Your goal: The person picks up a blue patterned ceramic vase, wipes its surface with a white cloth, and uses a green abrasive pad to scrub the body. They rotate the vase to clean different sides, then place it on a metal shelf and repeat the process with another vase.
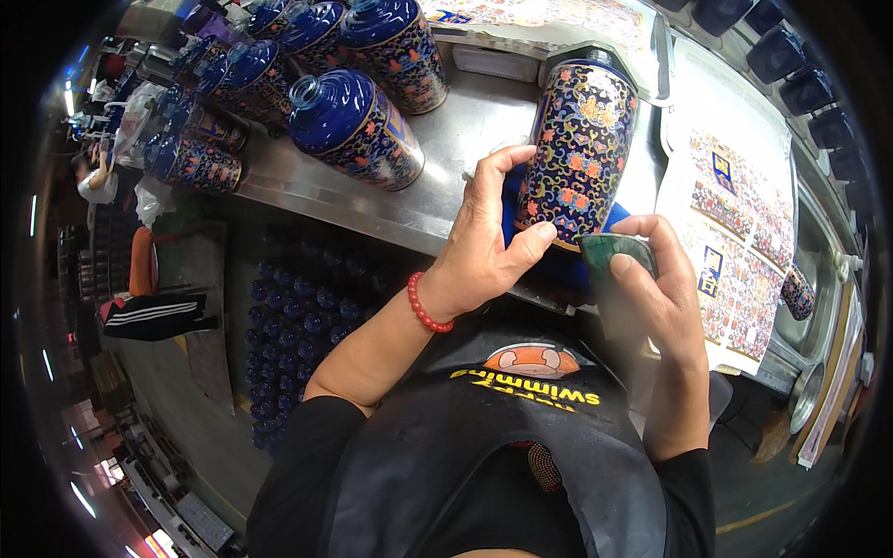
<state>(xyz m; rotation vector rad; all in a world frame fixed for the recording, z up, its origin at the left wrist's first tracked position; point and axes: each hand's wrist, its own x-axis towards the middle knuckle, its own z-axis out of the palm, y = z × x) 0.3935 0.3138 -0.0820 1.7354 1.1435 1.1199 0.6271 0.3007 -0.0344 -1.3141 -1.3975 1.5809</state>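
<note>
A dark-blue bottle with a colourful floral pattern (582, 150) lies on its side on the metal worktable, its neck pointing away from me. Blue cloth (568, 265) shows under its near end. My left hand (488, 237), with a red bead bracelet at the wrist, steadies the bottle, fingers at its left side and thumb near the base. Between the thumb and fingers of my right hand (656, 279) is a flat green scraper-like piece (617, 254). One edge of it is close to the bottle's base; whether they touch is unclear.
Patterned blue bottles, including one upright bottle (356, 129), stand at the table's left. Printed pattern sheets (739, 244) lie at right, beside a metal sink (802, 342). Many blue bottles (300, 328) sit below the table edge. A person (98, 181) is far left.
</note>
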